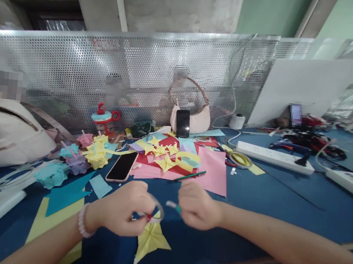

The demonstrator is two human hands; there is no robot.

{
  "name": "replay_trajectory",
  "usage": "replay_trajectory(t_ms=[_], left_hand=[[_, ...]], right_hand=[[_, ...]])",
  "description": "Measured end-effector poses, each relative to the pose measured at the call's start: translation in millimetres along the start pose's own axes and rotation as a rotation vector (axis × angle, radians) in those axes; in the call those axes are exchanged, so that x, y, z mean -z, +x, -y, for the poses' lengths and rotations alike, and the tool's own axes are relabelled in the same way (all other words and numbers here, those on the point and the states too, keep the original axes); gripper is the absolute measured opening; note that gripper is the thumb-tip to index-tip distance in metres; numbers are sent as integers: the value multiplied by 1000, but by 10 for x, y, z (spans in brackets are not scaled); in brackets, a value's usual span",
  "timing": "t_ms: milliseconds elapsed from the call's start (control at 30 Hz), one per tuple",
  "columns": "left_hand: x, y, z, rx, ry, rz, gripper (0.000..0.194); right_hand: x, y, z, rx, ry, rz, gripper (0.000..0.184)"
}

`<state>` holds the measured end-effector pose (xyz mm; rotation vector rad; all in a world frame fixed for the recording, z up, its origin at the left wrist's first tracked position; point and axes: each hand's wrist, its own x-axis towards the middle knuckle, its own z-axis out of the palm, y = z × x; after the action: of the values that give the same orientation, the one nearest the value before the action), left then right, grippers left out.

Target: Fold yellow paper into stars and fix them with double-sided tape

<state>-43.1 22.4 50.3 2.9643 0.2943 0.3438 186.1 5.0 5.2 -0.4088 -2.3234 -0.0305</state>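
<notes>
Pressure from the left hand (125,210), its grip clamped on a blurred, pale curved band (162,210), could crease the yellow folded-paper star (152,239) just beside it on the blue surface (271,194), while the right hand (198,208) grips a small green-and-white object (173,207).

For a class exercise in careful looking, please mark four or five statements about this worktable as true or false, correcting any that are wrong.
1. The left hand has a bracelet at its wrist. True.
2. Both dark-screened phones lie flat. False: one phone does, while the other phone leans against the pale handbag.
3. The thin green stick lies partly over pink paper. True.
4. The right hand is spread open. False: the right hand is curled around a small green item, blurred here.
5. The table is bright yellow. False: the table is blue.
</notes>
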Motion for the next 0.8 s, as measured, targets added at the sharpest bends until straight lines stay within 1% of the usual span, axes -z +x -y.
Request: replay_trajectory(t_ms=[33, 67, 100, 133, 167, 200, 267, 333, 367, 433, 533, 600, 633, 700, 733, 767, 800], left_hand=[[42, -38, 42, 18, -6, -42, 17], [83, -70, 91, 67, 10, -109, 18], [115, -91, 145, 120, 23, -191, 20], [132, -99, 197, 160, 33, -244, 21], [130, -96, 245, 187, 66, -258, 21], [106, -82, 285, 217, 123, -242, 21], [-4, -47, 339, 211, 282, -149, 23], [-158, -28, 369, 146, 427, -35, 25], [-234, -28, 382, 130, 474, 16, 23], [-351, -47, 409, 115, 477, 61, 21], [-405, -85, 450, 144, 390, 62, 16], [-381, -96, 457, 199, 293, 18, 16], [-362, -93, 448, 248, 217, -22, 17], [-329, -73, 402, 383, -6, -131, 22], [-319, -58, 368, 450, -141, -190, 25], [-316, -42, 329, 505, -270, -242, 28], [-320, -25, 288, 541, -379, -277, 30]], right_hand=[[37, -30, -54, -71, -30, -43, 30], [70, -58, -114, -147, -73, -80, 30], [93, -79, -175, -211, -115, -75, 31], [104, -94, -233, -260, -146, -40, 30], [101, -102, -286, -286, -175, 16, 28], [86, -106, -334, -309, -214, 71, 23], [35, -118, -418, -350, -297, 165, 9], [-14, -151, -507, -420, -404, 177, 16], [-29, -179, -558, -469, -472, 165, 19], [-36, -243, -670, -551, -615, 166, 20], [-16, -314, -798, -578, -732, 183, 14], [-9, -309, -791, -556, -741, 177, 14], [-11, -289, -747, -524, -742, 169, 15], [-28, -221, -579, -394, -731, 155, 16], [-42, -178, -463, -234, -723, 111, 17], [-57, -133, -338, -73, -697, 104, 17], [-74, -90, -213, 58, -667, 119, 15]])
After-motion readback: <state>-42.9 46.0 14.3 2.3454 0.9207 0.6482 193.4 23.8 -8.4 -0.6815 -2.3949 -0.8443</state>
